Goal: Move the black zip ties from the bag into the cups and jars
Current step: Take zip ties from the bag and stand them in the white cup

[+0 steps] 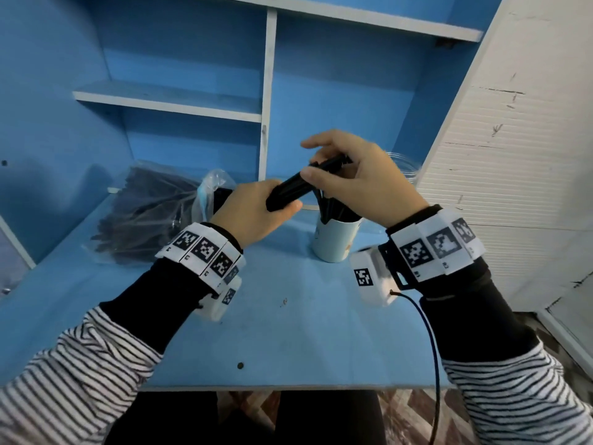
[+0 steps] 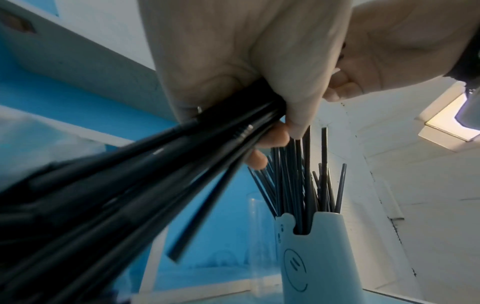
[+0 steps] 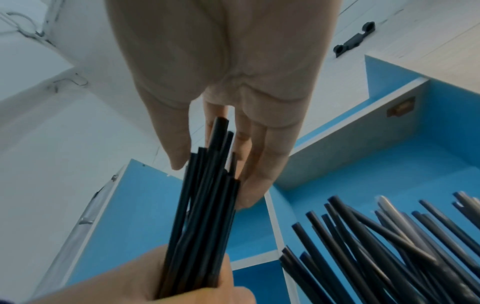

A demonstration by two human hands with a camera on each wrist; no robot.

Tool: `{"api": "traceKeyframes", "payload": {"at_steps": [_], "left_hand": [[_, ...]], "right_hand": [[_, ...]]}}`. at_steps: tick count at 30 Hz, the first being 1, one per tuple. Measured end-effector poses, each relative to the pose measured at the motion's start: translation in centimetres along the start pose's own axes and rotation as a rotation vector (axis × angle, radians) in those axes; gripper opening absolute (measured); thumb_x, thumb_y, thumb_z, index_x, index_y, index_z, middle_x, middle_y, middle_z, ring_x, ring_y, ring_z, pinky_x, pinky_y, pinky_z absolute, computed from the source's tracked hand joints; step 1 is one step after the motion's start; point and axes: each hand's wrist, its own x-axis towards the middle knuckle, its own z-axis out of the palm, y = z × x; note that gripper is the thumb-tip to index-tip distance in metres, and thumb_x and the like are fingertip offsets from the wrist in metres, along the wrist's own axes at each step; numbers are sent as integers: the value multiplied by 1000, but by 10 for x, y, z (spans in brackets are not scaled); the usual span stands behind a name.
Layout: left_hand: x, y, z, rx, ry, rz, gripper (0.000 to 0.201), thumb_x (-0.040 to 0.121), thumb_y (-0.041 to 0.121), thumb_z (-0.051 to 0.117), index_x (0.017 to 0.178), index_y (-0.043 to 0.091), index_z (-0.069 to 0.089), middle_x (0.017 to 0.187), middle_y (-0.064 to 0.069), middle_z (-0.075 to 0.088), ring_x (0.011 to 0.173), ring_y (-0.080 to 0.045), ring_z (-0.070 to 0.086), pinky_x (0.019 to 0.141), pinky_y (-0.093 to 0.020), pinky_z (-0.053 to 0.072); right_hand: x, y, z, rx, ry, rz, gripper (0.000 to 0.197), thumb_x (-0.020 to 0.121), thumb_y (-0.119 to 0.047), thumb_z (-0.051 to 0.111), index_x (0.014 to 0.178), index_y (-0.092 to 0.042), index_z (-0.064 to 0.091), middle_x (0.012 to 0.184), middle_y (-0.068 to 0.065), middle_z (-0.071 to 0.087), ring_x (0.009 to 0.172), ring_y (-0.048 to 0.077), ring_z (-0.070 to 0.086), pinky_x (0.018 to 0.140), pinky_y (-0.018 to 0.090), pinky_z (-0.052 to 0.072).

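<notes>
Head view: both hands [image 1: 253, 213] grip zip ties [image 1: 298, 187].

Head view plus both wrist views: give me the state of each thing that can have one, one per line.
left hand: grips the bundle's lower end.
right hand: fingers and thumb at the bundle's upper end; grip unclear.
bundle of zip ties: held tilted above the cup.
cup: upright on the desk, zip ties standing in it.
bag: lying on the desk, still holding many ties.
jar: mostly hidden behind the right hand.
</notes>
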Motion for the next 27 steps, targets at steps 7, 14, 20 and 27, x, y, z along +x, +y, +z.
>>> {"api": "traceKeyframes", "payload": {"at_steps": [7,14,20,27], "left_hand": [[2,20,-4,-160,9,11,31,90,44,59,66,31,46,55,9,49,47,-2,46,46,-14,32],[-1,45,5,-516,-8,4,33,92,38,59,82,6,56,66,-7,56,60,-13,59,60,-21,48],[-11,45,24,-694,-100,-108,24,93,22,60,73,9,59,73,-6,63,62,0,60,62,-6,45],[-20,24,37,-558,-213,-207,24,94,29,56,85,10,66,86,-1,71,79,-3,64,73,-14,45]], "right_hand": [[7,-17,0,-80,146,-90,22,90,-27,63,112,-24,63,102,-8,64,81,-1,58,75,11,44],[11,-34,0,107,238,-208,28,91,-22,62,119,-16,59,112,-3,63,107,9,60,93,36,51],[5,-20,15,29,160,-205,26,95,-16,56,120,-16,60,113,-7,61,99,5,59,91,24,50],[-8,2,31,-90,-16,-151,24,97,-28,56,114,-16,67,107,-6,66,99,3,58,90,14,45]]}}
